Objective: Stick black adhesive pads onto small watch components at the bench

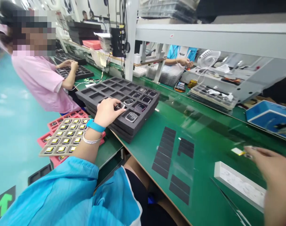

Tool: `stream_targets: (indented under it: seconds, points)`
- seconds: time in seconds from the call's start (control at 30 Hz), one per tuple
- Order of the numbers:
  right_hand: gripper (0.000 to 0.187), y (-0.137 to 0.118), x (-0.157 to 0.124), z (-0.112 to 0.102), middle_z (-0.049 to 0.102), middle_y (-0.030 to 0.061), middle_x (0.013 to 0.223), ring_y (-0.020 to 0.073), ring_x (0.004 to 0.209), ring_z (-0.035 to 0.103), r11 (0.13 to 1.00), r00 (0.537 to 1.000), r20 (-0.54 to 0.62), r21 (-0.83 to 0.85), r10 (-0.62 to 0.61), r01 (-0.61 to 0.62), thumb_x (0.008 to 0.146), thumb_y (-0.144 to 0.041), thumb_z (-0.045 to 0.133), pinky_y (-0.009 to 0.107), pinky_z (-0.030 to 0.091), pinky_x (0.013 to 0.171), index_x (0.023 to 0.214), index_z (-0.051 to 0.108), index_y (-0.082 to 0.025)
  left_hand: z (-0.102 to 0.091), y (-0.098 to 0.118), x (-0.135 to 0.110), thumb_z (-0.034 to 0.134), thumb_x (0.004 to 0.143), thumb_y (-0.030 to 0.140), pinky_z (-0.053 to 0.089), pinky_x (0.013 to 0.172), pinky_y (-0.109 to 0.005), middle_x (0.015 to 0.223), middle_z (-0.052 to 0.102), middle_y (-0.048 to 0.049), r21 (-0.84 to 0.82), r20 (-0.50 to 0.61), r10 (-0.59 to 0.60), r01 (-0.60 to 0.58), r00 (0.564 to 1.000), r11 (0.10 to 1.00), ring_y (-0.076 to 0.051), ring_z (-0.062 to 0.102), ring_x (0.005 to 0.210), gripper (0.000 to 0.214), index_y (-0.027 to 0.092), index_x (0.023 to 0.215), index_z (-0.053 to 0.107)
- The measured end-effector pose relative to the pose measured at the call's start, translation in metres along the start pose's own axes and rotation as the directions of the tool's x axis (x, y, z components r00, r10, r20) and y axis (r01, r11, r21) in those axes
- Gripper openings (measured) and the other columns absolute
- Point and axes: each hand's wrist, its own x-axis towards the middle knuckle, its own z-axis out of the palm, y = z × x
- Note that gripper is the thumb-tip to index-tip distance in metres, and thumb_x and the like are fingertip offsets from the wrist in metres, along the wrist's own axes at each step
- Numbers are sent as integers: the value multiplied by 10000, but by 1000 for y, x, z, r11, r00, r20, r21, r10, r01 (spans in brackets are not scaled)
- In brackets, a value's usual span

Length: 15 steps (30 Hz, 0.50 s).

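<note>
Busy workshop line in the head view, with a glossy green counter (199, 125) running past a white shelving post (131, 62). Left hand (108, 110) is reaching across a stacked black foam tray (143, 124), thumb and fingertips pinching a square watch-style frame (120, 106) that is sitting in its pocket. Right hand (272, 166) is pinching a small white part with a yellow edge (237, 152) above the counter; it's blurring a bit.

Step in hand looks like gripping one frame at the tray while the other hand is keeping the small part ready. Freeing the frame would be calling for a straight lift, clearing the pocket walls and neighbouring frames (131, 117).

Black rectangular strips (165, 153) are lying on the counter between the hands, so the direct path is crossing them. Narrow white box (217, 171) and tweezers (227, 201) are crowding the right hand. Beige tray (56, 148) of yellow-and-white parts is resting over red trays (40, 142) beside the left forearm. Co-worker in pink (39, 75) is working at left; another in blue (171, 53) is sitting across, near a white fan (208, 58).
</note>
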Motion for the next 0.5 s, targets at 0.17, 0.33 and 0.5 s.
stream_targets:
  seconds: [0.17, 0.33, 0.5]
  points:
    - [296, -24, -73, -15, 734, 159, 976, 235, 912, 696, 821, 973, -108, 522, -205, 231, 546, -349, 789, 423, 490, 832, 829, 747, -269, 2, 31, -25, 619, 862, 422, 393, 1011, -512, 1082, 629, -129, 72, -281, 194, -181, 940, 981, -328, 534, 1140, 268, 216, 1003, 718]
    - [360, -31, -153, -13, 716, 51, 834, 118, 739, 672, 716, 920, 56, 647, -388, 263, 559, -243, 790, 258, 536, 769, 900, 732, -141, 48, 109, -51, 627, 831, 468, 498, 941, -418, 1119, 667, -59, -422, -10, 526, -481, 850, 769, -272, 631, 1035, 413, 291, 1203, 628]
    - [435, -16, -170, 24, 696, 25, 877, 124, 807, 675, 624, 816, 274, 770, -509, 131, 617, -295, 822, 245, 548, 803, 1003, 690, -146, 142, 192, -41, 678, 677, 621, 543, 920, -453, 1202, 680, -52, -697, 468, 718, -285, 515, 658, -332, 661, 1069, 773, 283, 1353, 517]
